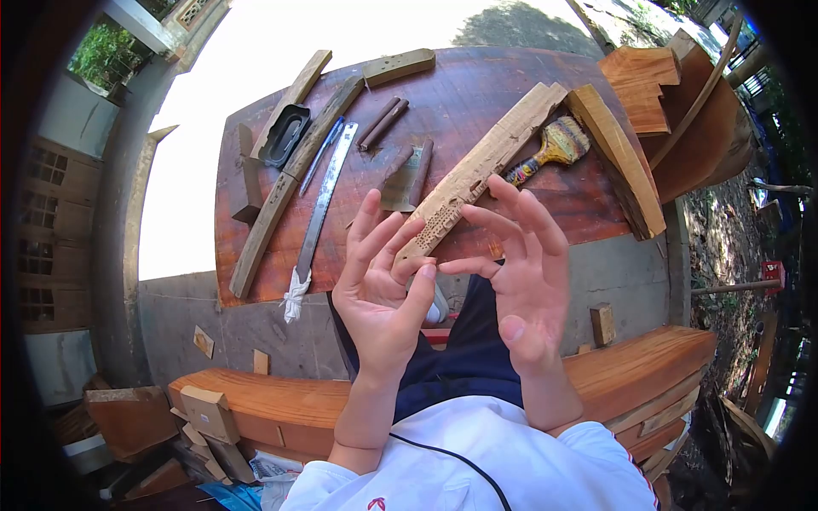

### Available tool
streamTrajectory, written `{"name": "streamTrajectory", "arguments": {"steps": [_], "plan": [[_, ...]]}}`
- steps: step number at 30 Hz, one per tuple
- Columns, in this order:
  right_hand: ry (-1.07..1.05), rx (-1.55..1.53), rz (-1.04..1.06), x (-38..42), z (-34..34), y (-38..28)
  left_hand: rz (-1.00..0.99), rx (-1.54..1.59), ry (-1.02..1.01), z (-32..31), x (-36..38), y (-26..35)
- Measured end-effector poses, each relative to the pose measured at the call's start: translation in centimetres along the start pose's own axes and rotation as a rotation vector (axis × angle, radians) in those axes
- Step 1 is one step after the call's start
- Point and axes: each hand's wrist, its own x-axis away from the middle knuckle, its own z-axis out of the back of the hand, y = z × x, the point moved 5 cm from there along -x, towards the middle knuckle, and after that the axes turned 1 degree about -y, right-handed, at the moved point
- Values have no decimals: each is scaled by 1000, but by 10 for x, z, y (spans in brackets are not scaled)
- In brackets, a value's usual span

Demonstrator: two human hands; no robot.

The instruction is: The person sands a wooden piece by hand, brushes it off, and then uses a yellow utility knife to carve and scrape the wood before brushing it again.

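Observation:
My left hand (379, 285) is raised palm up over the near edge of the table, thumb and index finger pinched together. Whatever may be between those tips is too small to make out. The other fingers of that hand are spread. My right hand (532, 281) faces it with fingers apart, its index fingertip close to the left thumb tip; I see nothing in it. Just beyond both hands lies a carved wooden strip (477, 166) with pitted marks. A paintbrush (558, 149) with a patterned handle rests to its right, beside a curved wooden piece (618, 157).
On the wooden table (477, 77) lie a saw blade (328, 200) with a cloth-wrapped end, a blue pen (322, 153), a black tray (285, 134), brown sticks (383, 123) and several wood strips. A wooden bench (298, 400) stands behind me, with wood scraps (213, 417) at left.

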Motion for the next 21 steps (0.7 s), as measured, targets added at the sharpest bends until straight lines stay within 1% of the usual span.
{"name": "streamTrajectory", "arguments": {"steps": [8, 15, 21], "plan": [[-14, 104, 5, 1, 0, 0, -98, -154, -6, -5, 1, 6], [-77, 192, 56, 2, -1, -2, -161, -289, 0, -10, 1, 12], [-130, 267, 78, 2, -2, -7, -256, -421, -5, -13, 4, 17]]}}
